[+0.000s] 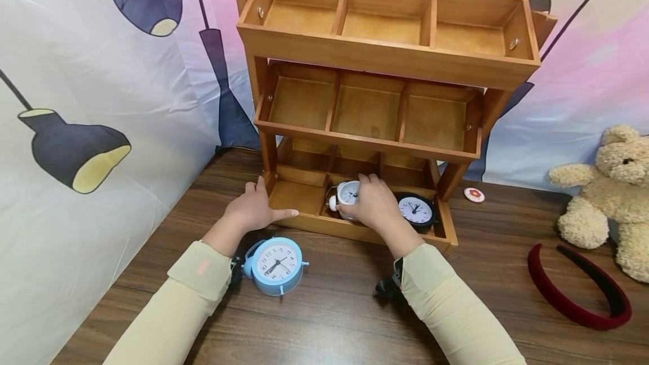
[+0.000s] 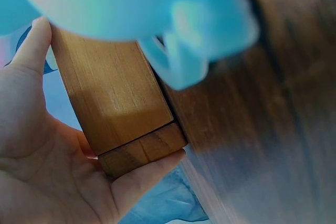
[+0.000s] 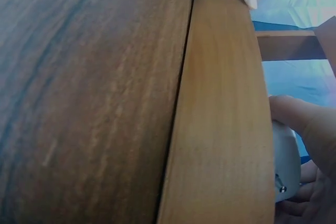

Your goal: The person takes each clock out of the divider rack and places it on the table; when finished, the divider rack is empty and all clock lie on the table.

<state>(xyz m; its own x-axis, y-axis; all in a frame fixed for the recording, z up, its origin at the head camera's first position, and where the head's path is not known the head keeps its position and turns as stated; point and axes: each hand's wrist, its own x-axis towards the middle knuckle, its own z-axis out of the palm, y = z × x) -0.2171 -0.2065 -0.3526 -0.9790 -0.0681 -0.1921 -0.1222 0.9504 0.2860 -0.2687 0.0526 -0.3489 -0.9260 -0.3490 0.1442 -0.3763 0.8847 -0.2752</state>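
In the head view I have the right hand point(image 1: 377, 201) with its fingers bent round the white clock point(image 1: 349, 191), which sits tilted in the middle compartment of the bottom tray point(image 1: 350, 230) of the rack point(image 1: 387, 49). Right of it, a black clock point(image 1: 416, 210) lies tilted, face up, in the same tray. The left hand point(image 1: 253, 207) touches the tray's left end, its thumb reaching along the near wall and its fingers parted wide from the thumb. Near that hand, a blue clock point(image 1: 279, 266) rests on the desk point(image 1: 329, 320), on the near side of the tray. Far to the right I can see a badge point(image 1: 474, 195), a headband point(image 1: 552, 294) and a bear point(image 1: 613, 201). My left wrist view shows that hand spread against the tray's end, palm showing, with the blue clock blurred in front. In the right wrist view, the tray's near wall hides part of the white clock, but I can make out thumb and fingers pinching it, and the left thumb at the far end.
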